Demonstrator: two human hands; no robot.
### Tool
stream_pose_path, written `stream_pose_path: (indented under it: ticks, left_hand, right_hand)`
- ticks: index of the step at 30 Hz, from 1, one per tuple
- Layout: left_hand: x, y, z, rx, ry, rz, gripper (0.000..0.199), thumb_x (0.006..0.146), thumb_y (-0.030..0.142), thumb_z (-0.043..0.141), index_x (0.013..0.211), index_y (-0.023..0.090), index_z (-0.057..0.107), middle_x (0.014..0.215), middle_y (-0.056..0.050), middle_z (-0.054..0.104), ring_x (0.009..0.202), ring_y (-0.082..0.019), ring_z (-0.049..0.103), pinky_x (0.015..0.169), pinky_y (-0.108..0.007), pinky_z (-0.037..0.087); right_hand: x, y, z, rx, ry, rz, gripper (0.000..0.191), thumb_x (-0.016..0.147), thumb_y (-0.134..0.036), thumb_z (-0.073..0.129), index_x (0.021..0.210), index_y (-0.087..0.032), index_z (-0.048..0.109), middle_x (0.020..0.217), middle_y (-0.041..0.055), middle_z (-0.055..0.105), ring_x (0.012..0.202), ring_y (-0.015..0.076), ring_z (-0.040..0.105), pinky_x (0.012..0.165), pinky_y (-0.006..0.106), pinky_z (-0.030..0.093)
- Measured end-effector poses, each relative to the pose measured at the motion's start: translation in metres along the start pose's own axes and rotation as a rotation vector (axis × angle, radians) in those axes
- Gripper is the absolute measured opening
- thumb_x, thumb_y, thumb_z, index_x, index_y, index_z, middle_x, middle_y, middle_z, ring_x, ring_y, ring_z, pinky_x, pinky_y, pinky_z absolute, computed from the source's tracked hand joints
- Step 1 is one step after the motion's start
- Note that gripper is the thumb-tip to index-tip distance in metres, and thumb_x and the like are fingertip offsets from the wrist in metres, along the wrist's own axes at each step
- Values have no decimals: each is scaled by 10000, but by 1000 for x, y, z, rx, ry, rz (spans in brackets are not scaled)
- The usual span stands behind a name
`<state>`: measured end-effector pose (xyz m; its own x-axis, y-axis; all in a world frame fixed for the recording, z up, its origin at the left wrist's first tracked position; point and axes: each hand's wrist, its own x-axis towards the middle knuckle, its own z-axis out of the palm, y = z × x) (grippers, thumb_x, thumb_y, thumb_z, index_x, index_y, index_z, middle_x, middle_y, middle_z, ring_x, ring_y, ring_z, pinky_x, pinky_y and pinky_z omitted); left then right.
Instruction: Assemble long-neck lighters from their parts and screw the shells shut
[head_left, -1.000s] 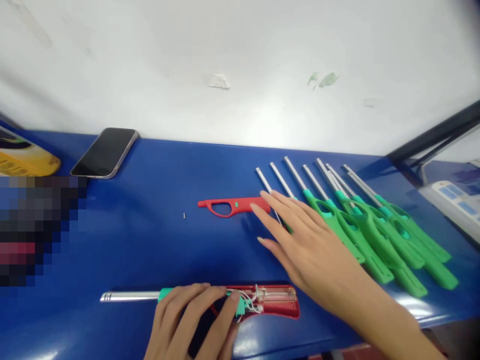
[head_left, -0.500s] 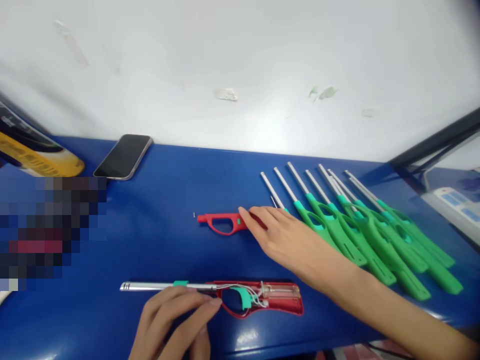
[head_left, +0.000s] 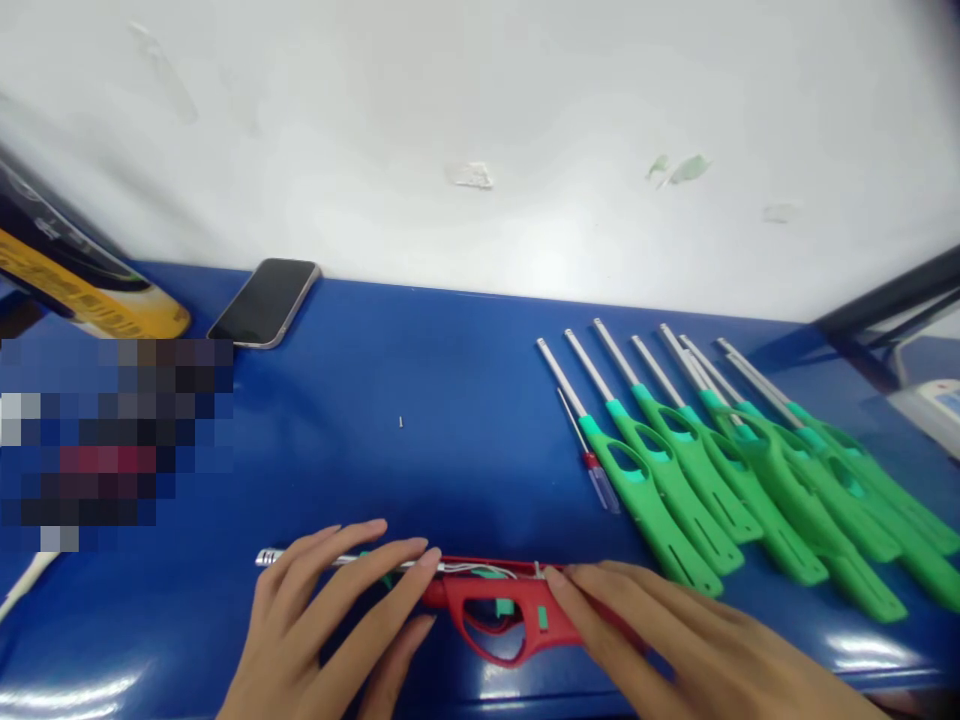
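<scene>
A red lighter half-shell lies against the open red lighter body, whose white wires and green trigger part still show between them. My right hand grips the shell's handle end. My left hand rests over the silver tube and the front of the lighter, its fingers slightly spread at the joint. A tiny screw lies on the blue table behind. To the right is a small screwdriver with a clear handle.
Several green lighters with silver tubes lie in a row at the right. A phone sits by the wall, beside a yellow and black object. A dark metal bar stands at the far right.
My right hand has brought the red shell from mid-table down to the lighter body near the front edge. The screwdriver is now uncovered. The view has shifted slightly.
</scene>
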<state>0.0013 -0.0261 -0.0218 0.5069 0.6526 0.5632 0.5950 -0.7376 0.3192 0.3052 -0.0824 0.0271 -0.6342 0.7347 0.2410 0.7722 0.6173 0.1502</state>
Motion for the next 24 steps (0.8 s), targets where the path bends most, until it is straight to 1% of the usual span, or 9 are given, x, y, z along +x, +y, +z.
stream_pose_path:
  ticks: [2, 5, 7, 11, 13, 15, 18, 22, 24]
  left_hand:
    - [0, -4, 1, 13, -47, 20, 378, 1036, 96, 602, 1335, 294, 724, 1203, 23, 802, 1221, -213, 693, 1151, -410, 459]
    - [0, -4, 3, 39, -109, -47, 351, 1077, 129, 561, 1289, 336, 749, 1154, 33, 825, 1194, -226, 729, 1163, -472, 473]
    - [0, -6, 3, 57, -144, -52, 367, 1078, 120, 554, 1287, 347, 752, 1147, 33, 830, 1180, -233, 744, 1154, -497, 493]
    - [-2, -15, 3, 84, -198, 38, 384, 1077, 132, 552, 1329, 353, 738, 1150, 32, 833, 1106, -225, 762, 1091, -480, 537]
    - [-4, -19, 4, 100, -212, 64, 415, 1068, 108, 549, 1360, 346, 723, 1169, 31, 825, 1102, -218, 750, 1094, -474, 512]
    - [-6, -21, 5, 107, -231, 74, 444, 1055, 76, 547, 1380, 329, 712, 1204, 27, 809, 1135, -216, 725, 1125, -473, 458]
    - [-6, -22, 6, 86, -249, 81, 455, 1040, 55, 554, 1387, 307, 708, 1228, 18, 790, 1172, -214, 693, 1159, -457, 401]
    - [-4, -21, 6, 67, -227, 72, 463, 1016, 44, 552, 1362, 304, 716, 1179, 18, 792, 1138, -206, 688, 1156, -422, 399]
    - [-4, -19, 7, 67, -237, 80, 498, 998, 25, 542, 1363, 314, 717, 1161, 24, 792, 1127, -199, 685, 1161, -403, 394]
  right_hand:
    - [2, 0, 1, 16, -10, 5, 457, 1153, -121, 237, 1297, -177, 667, 1149, -15, 829, 1010, 143, 788, 936, 252, 630]
    - [5, 0, 0, 29, -52, -17, 497, 1132, -96, 230, 1319, -151, 688, 1177, 13, 829, 1033, 153, 792, 937, 249, 640]
    - [7, 1, 0, 40, -89, -39, 529, 1120, -86, 216, 1338, -145, 693, 1199, 23, 828, 1047, 158, 794, 938, 252, 646]
    - [11, 3, 1, 39, -107, -59, 569, 1124, -93, 179, 1320, -145, 711, 1184, 27, 835, 1031, 161, 803, 917, 256, 657]
    - [13, 4, 1, 31, -82, -51, 588, 1137, -109, 157, 1285, -151, 725, 1142, 21, 844, 990, 157, 810, 884, 252, 662]
    - [15, 4, 2, 30, -63, -37, 592, 1147, -126, 150, 1264, -158, 729, 1120, 15, 847, 963, 154, 815, 858, 250, 665]
    - [16, 4, 3, 46, -76, -13, 585, 1158, -151, 146, 1279, -160, 718, 1126, 16, 843, 974, 152, 813, 884, 253, 662]
    - [10, 5, 5, 77, -96, -19, 563, 1162, -162, 164, 1318, -158, 705, 1142, 15, 838, 1007, 152, 808, 915, 253, 660]
    - [6, 5, 8, 84, -107, -31, 554, 1155, -143, 177, 1338, -156, 699, 1181, 16, 834, 1040, 150, 805, 926, 248, 660]
